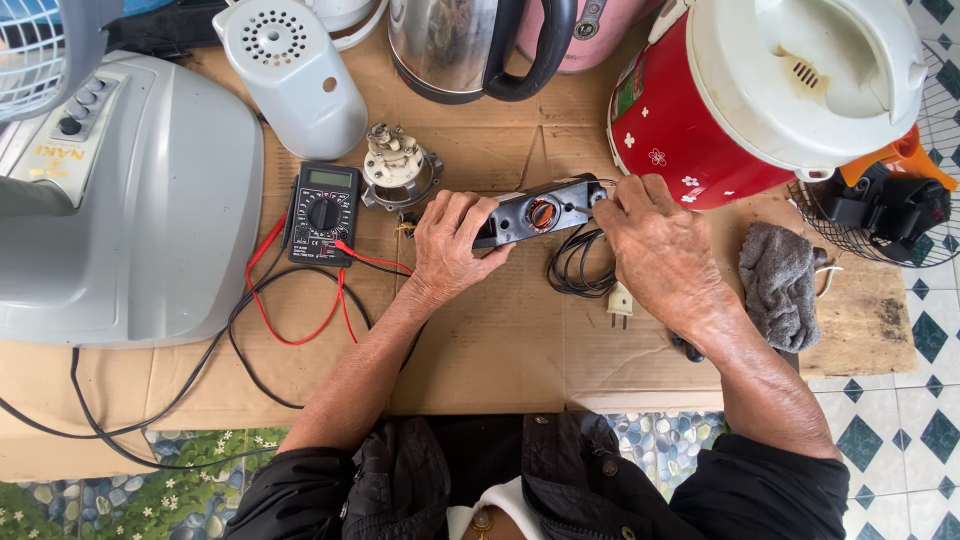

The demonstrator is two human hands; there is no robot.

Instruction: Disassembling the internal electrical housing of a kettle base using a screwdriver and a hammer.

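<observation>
Bare cardboard (500, 340) lies open below both wrists. The left hand (455, 245), palm down, has its fingers curled around the near end of a dark, oblong plastic housing (540, 212) with a copper-coloured ring inside. The right hand (655, 245) pinches its far end; a coiled black cord (578, 262) lies just beneath those fingertips.

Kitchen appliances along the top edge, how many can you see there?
3. A steel kettle with a black handle sits top centre, a pink appliance stands partly hidden behind it, and a red floral rice cooker with a white lid is at right. More may lie out of view.
</observation>
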